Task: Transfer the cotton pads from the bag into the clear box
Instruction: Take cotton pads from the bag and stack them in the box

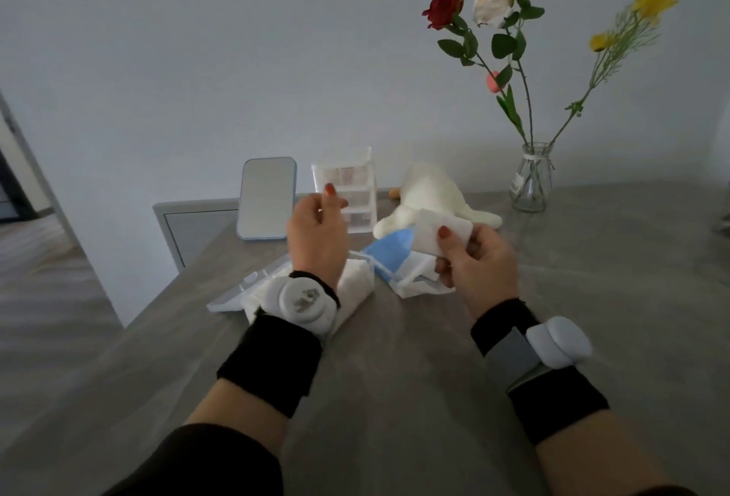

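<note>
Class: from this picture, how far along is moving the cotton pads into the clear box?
Done: white pads already lie in the clear box, lid off. In hand: the right hand pinches a stack of cotton pads above the bag. Left: placing that stack; the bag's remaining contents are hidden.

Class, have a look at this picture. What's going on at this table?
A person is moving cotton pads from a bag into a clear box. Their right hand pinches a small stack of cotton pads just above the blue-and-white bag. The left hand hovers, holding nothing, over the clear box, which already seems to hold white pads. The box's lid lies beside it on the table.
</note>
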`<act>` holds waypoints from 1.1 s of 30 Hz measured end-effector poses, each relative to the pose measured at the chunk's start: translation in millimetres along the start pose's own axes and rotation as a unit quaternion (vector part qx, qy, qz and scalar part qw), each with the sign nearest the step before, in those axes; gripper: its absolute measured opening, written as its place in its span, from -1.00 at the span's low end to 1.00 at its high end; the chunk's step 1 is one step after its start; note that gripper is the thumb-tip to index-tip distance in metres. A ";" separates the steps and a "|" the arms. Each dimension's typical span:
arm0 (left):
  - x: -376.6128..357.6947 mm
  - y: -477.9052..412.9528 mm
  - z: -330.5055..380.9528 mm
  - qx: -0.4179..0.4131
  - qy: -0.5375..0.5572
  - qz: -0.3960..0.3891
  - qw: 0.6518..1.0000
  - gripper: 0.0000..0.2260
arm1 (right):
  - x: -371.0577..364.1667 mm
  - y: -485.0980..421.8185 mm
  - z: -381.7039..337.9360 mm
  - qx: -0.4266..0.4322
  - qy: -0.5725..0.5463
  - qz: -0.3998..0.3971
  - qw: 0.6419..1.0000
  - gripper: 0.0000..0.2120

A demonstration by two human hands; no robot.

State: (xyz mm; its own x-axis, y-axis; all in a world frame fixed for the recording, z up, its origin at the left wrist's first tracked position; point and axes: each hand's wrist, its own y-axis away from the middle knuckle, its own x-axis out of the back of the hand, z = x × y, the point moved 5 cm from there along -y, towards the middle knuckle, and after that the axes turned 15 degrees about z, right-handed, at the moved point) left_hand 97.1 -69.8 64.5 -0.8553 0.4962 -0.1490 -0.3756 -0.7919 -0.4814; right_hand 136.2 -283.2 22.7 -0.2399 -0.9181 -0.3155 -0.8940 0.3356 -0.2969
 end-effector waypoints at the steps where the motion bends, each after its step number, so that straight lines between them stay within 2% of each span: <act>1: 11.7 -11.9 -7.7 0.011 0.000 0.015 1.000 -0.66 | -1.3 1.8 0.1 0.002 0.002 -0.003 1.000 -0.89; 5: 75.5 -41.1 -36.2 0.036 -0.035 0.081 0.995 -0.64 | -5.2 7.2 1.3 0.010 0.019 -0.010 1.000 -0.91; 10: 139.7 -36.0 -68.2 0.093 -0.109 0.109 0.984 -0.47 | -2.9 10.1 -1.8 0.060 0.074 -0.002 0.995 -0.92; 14: 162.4 -28.2 -84.6 0.123 -0.225 0.067 0.964 -0.41 | -5.9 16.7 -1.6 0.097 0.114 -0.009 0.989 -0.91; 17: 153.3 -27.9 -87.7 0.088 -0.337 -0.004 0.937 -0.34 | -6.9 20.0 -2.3 0.133 0.148 -0.018 0.980 -0.85; 20: 142.5 -33.0 -89.7 0.081 -0.370 -0.039 0.924 -0.38 | -11.5 25.4 0.4 0.153 0.160 -0.043 0.974 -0.83; 24: 131.6 -35.2 -98.7 0.122 -0.324 -0.048 0.937 -0.51 | -22.6 30.6 -5.2 0.191 0.188 -0.069 0.961 -0.87; 26: 125.8 -39.4 -102.4 0.156 -0.264 -0.044 0.951 -0.58 | -38.4 27.0 -17.2 0.219 0.194 -0.070 0.954 -0.80; 29: 116.3 -44.9 -107.6 0.169 -0.229 -0.052 0.957 -0.57 | -78.4 16.3 -30.1 0.249 0.250 -0.097 0.931 -0.73; 31: 112.7 -47.7 -111.4 0.158 -0.231 -0.058 0.958 -0.52 | -109.6 13.1 -29.0 0.240 0.328 -0.153 0.901 -0.69; 33: 111.3 -49.9 -115.6 0.146 -0.236 -0.060 0.959 -0.50 | -133.2 15.7 -21.8 0.236 0.421 -0.206 0.851 -0.70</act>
State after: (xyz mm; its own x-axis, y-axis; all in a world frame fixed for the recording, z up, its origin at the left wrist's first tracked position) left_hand 61.9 66.0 -27.9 -0.8405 0.4276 0.3326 -0.5058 -0.8394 -0.1990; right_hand 145.9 -160.2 79.8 -0.3059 -0.7377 0.6019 -0.7643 -0.1867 -0.6172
